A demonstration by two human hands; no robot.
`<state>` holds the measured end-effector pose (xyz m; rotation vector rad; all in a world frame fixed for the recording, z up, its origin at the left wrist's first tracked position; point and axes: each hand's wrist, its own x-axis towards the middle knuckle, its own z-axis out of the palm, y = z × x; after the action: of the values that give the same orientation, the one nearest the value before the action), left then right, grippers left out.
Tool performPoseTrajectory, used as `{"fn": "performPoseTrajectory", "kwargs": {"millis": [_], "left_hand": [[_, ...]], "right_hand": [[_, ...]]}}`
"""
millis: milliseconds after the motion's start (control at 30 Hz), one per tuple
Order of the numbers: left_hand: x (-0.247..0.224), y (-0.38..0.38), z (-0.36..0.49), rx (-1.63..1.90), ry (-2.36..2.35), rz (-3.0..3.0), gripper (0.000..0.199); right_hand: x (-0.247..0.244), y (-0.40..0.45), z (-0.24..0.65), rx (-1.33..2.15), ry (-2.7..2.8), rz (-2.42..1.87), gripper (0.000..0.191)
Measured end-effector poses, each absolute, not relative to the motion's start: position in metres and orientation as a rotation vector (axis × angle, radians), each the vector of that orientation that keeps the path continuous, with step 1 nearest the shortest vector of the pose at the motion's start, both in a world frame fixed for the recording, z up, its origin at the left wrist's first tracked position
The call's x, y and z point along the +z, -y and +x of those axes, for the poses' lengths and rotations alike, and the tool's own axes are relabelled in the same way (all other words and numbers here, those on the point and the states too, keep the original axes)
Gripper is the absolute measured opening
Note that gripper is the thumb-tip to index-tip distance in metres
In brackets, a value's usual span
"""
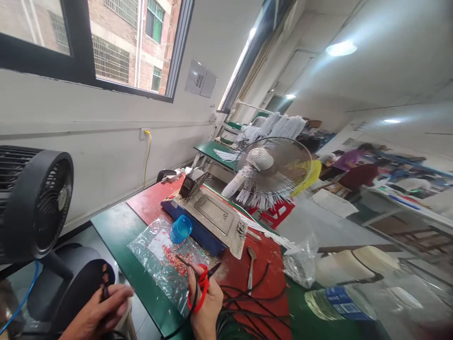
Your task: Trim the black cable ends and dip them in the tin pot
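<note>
The right hand (208, 307) has its fingers shut round red scissors (204, 284) and a black cord (182, 323), close to the tabletop's (118, 231) near edge. The left hand (101, 304) is off the left edge, fingers pinched on a dark thing (105, 292), too blurry to name. More cords (262, 298) lie on the right. Moving the scissors calls for care around the fingers.

I record the left hand (101, 309) as blurred; its dark item (105, 288) I cannot identify. The right hand (208, 309) partly hides the red-handled scissors (204, 278). The left edge crops the black fan (33, 203). The wall sheet (200, 79) is illegible.
</note>
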<state>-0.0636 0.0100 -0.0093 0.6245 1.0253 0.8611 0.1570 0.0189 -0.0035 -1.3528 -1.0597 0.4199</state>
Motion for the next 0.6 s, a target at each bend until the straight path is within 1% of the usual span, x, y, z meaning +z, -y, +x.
{"fn": "performPoseTrajectory", "kwargs": {"millis": [33,67,200,367,467,533,600], "left_hand": [[0.002,-0.011,-0.054,0.829,-1.027,0.697,0.033],[0.012,-0.013,-0.046,0.789,-1.008,0.748,0.032],[0.03,-0.016,-0.023,0.731,-1.01,0.681,0.039],[0.028,-0.01,-0.011,0.798,-0.994,0.566,0.035],[0.02,-0.011,-0.013,0.885,-1.033,0.507,0.031],[0.015,-0.012,-0.016,0.935,-1.055,0.523,0.029],[0.011,-0.013,-0.021,0.938,-1.113,0.57,0.029]], "right_hand": [[-0.006,-0.014,0.151,0.334,1.187,-1.32,0.01],[-0.009,-0.01,0.146,0.257,1.311,-1.269,0.011],[-0.016,0.003,0.134,-0.015,1.672,-1.085,0.029],[-0.028,0.013,0.128,-0.107,1.968,-1.005,0.043],[-0.028,0.017,0.127,0.016,2.023,-1.055,0.041],[-0.023,0.018,0.129,0.203,1.92,-1.177,0.037],[-0.015,0.018,0.134,0.476,1.778,-1.296,0.036]]}}
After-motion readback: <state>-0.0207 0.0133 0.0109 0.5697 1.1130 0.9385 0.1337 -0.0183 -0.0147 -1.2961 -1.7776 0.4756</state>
